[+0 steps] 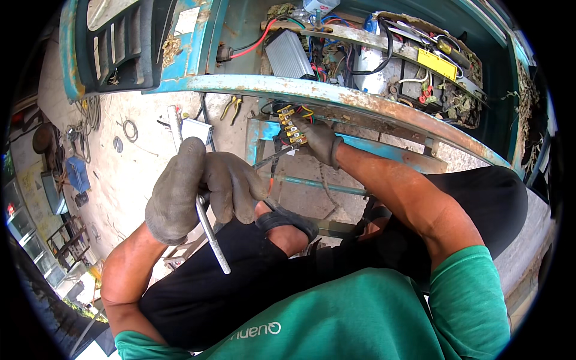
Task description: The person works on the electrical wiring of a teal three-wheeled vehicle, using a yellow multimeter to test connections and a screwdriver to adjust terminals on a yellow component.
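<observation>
My left hand (201, 189), in a grey work glove, is closed around a T-handled metal tool (213, 240). The tool's silver crossbar sticks out above and below the fist. Its thin dark shaft reaches right, and its tip meets the near end of a terminal block (292, 127) with brass-coloured contacts. My right hand (321, 143), also gloved, grips that block from its right side, just below the rusty blue frame rail. Red, yellow and black wires (307, 112) run at the block's far end. Whether the tip sits in a screw is too small to tell.
Behind the rail (354, 96), a blue metal compartment holds a silver finned box (290, 54), a battery (420, 84), cables and dry leaves. Yellow-handled pliers (231, 110) lie on the concrete floor. Coiled wire (130, 130) and a blue box (77, 174) are at the left.
</observation>
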### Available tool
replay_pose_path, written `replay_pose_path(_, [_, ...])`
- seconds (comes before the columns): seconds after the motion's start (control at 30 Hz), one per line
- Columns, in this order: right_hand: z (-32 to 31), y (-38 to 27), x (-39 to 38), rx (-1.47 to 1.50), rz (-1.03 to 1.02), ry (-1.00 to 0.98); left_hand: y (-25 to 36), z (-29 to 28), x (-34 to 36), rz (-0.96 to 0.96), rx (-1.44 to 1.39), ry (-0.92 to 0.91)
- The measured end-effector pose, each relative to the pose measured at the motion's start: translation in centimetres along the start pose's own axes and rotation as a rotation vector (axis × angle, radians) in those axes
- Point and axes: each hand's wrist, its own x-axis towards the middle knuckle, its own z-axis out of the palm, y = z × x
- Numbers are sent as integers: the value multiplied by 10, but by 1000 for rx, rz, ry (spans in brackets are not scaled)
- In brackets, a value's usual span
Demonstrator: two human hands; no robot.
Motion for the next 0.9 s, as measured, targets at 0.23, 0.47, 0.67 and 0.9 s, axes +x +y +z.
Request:
replay_pose_path(0.23, [-1,0,1,-34,15,1,6,-8,0,-80,219,-167])
replay_pose_path(0.47, [-3,3,6,-40,-9,-38,16,-8,31,-2,448,-594])
replay_pose_path(0.67, [-7,13,15,-69,-78,9,18,7,29,-27,418,-345])
replay_pose_path(0.9, [-8,13,18,-183,-107,68,1,23,13,126,377,48])
